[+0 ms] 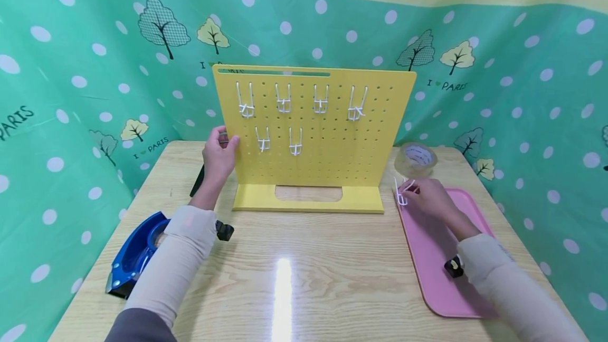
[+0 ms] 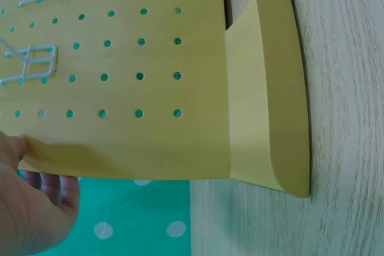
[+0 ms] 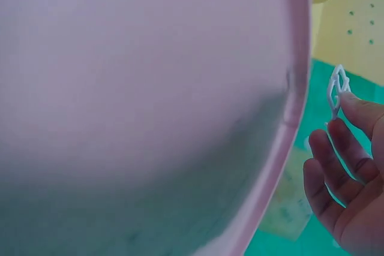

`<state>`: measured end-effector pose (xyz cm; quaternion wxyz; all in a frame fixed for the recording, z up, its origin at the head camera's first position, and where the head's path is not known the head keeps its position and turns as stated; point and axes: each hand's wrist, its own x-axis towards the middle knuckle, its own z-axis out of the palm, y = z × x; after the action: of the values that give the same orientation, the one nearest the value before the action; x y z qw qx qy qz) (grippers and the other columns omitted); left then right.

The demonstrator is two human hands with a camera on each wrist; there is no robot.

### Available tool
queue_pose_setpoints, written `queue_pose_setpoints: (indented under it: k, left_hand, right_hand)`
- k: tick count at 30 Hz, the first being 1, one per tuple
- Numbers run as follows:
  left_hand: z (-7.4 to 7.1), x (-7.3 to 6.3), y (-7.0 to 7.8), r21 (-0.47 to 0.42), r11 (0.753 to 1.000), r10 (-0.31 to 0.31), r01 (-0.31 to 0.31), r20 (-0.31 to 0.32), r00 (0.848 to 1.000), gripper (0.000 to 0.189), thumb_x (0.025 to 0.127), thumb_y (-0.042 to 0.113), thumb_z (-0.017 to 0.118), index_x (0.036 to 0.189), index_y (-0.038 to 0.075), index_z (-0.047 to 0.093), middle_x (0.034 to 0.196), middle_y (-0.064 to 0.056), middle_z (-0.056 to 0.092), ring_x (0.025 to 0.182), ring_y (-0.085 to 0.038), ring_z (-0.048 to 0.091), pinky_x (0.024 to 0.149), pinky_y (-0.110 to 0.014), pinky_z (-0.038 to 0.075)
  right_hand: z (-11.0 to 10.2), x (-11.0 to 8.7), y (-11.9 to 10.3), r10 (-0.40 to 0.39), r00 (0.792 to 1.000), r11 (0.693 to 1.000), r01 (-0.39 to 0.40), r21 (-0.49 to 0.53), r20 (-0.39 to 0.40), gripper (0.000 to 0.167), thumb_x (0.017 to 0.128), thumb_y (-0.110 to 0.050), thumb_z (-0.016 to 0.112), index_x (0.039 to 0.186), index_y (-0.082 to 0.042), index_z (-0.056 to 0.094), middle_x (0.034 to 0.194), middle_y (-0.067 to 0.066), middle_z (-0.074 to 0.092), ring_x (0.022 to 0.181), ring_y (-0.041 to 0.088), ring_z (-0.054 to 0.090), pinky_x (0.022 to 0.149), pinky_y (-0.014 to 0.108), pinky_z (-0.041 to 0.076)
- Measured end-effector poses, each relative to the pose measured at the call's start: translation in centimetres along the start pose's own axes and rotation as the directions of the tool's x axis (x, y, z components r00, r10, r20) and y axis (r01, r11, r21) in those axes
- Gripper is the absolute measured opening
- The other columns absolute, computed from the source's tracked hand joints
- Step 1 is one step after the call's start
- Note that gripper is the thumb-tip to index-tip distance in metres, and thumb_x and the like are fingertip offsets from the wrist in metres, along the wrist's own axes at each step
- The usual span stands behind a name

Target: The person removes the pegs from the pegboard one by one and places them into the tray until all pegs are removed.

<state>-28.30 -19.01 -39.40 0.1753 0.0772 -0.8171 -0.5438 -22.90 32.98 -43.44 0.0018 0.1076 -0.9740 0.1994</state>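
Fingertips of my right hand (image 1: 429, 197) pinch a white wire hook (image 1: 401, 192), thin bent wire with two long prongs and a small crossed loop at its foot. I hold it just above the near-left corner of the pink tray (image 1: 437, 273), beside the board's right foot. In the right wrist view the hook (image 3: 337, 88) stands up from my thumb and forefinger while the other fingers (image 3: 327, 166) lie loosely curved.

My left hand (image 1: 219, 154) grips the left edge of the yellow pegboard (image 1: 332, 141), thumb in front and fingers curled behind. Six matching hooks hang on its face, four in the upper row and two below. The pegboard stands upright on its base on the wooden table (image 1: 304, 278).

A roll of clear tape (image 1: 416, 158) sits behind the tray, and a blue tape dispenser (image 1: 135, 255) lies by my left forearm.
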Motion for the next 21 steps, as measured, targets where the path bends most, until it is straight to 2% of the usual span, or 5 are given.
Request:
queue_pose_setpoints:
  k: [4, 11, 15, 21]
  left_hand:
    - [0.1, 0.0, 0.1, 0.001, 1.0, -0.006, 0.006, -0.006, 1.0, 0.038, 0.104, 0.025, 0.057, 0.14, 0.012, 0.052, 0.125, -0.016, 0.065, 0.108, -0.024, 0.062, 0.088, -0.032, 0.055]
    - [0.1, 0.0, 0.3, 0.007, 1.0, -0.004, 0.004, -0.005, 1.0, 0.038, 0.104, 0.025, 0.058, 0.139, 0.011, 0.053, 0.123, -0.016, 0.065, 0.105, -0.022, 0.061, 0.086, -0.03, 0.055]
    - [0.1, 0.0, 0.2, 0.009, 1.0, -0.009, 0.009, -0.004, 1.0, 0.039, 0.104, 0.026, 0.058, 0.139, 0.012, 0.052, 0.123, -0.016, 0.065, 0.106, -0.022, 0.061, 0.088, -0.031, 0.055]
    - [0.1, 0.1, -0.1, 0.012, 1.0, -0.011, 0.011, -0.008, 1.0, 0.039, 0.104, 0.026, 0.058, 0.14, 0.012, 0.052, 0.124, -0.016, 0.065, 0.107, -0.023, 0.061, 0.087, -0.03, 0.054]
  right_hand:
    - [0.2, -0.3, 1.4, 0.012, 1.0, 1.0, -0.012, -0.02, 0.017, 0.016, 0.098, -0.019, 0.066, 0.107, -0.01, 0.076, 0.102, 0.012, 0.076, 0.093, 0.031, 0.07, 0.084, 0.05, 0.057]
    - [0.4, -0.9, 2.8, 0.113, 0.988, 0.993, -0.109, -0.048, 0.103, 0.015, 0.098, -0.022, 0.067, 0.103, -0.012, 0.076, 0.101, 0.011, 0.075, 0.086, 0.023, 0.067, 0.077, 0.043, 0.057]
    - [0.5, -1.0, 2.9, 0.119, 0.986, 0.992, -0.114, -0.054, 0.117, 0.013, 0.098, -0.021, 0.067, 0.101, -0.011, 0.076, 0.096, 0.009, 0.075, 0.079, 0.018, 0.063, 0.073, 0.038, 0.055]
    - [0.6, -0.9, 2.9, 0.116, 0.984, 0.992, -0.108, -0.069, 0.137, 0.012, 0.097, -0.02, 0.067, 0.1, -0.011, 0.075, 0.093, 0.007, 0.074, 0.078, 0.017, 0.063, 0.071, 0.035, 0.054]
